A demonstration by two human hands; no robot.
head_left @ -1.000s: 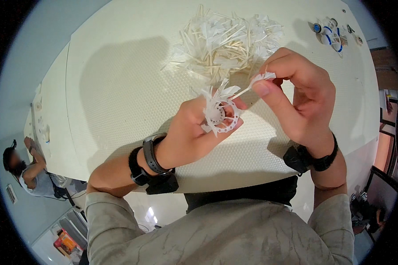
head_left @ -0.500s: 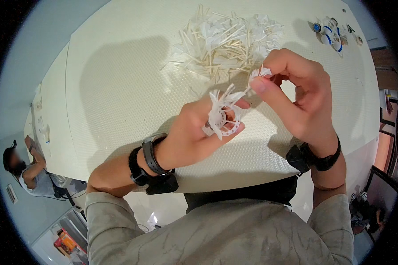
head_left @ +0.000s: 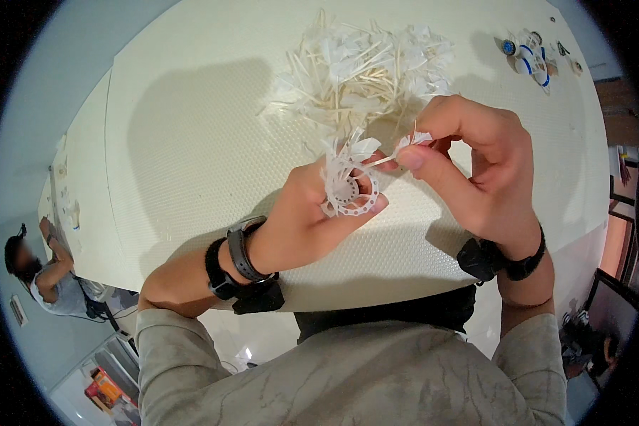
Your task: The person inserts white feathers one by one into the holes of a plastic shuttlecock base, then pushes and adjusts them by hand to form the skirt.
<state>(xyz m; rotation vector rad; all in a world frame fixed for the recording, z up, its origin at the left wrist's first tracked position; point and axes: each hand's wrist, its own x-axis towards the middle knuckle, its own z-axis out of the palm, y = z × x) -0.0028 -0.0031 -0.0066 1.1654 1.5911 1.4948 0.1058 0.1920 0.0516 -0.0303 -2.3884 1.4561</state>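
Note:
My left hand [head_left: 302, 209] is closed around a white round holder [head_left: 344, 188] with a ring of small holes along its rim. Several white flaps and thin sticks stand out of the holder's far side. Between thumb and forefinger, my right hand [head_left: 486, 170] pinches a thin pale stick [head_left: 382, 161] with a white flap on it. The stick's left end reaches the holder's rim; whether it sits in a hole I cannot tell. Just beyond both hands lies a loose heap of pale sticks with white flaps [head_left: 366, 78].
All this is over a white textured table [head_left: 192, 142]. At its far right lie small white and blue parts [head_left: 531, 60] with thin wires. Another person [head_left: 46, 277] sits at the table's left end. Black bands with small boxes are strapped on both my wrists.
The holder has turned so its holed ring faces up more. My right hand has come slightly down and nearer to it, the stick now lying flatter toward the rim.

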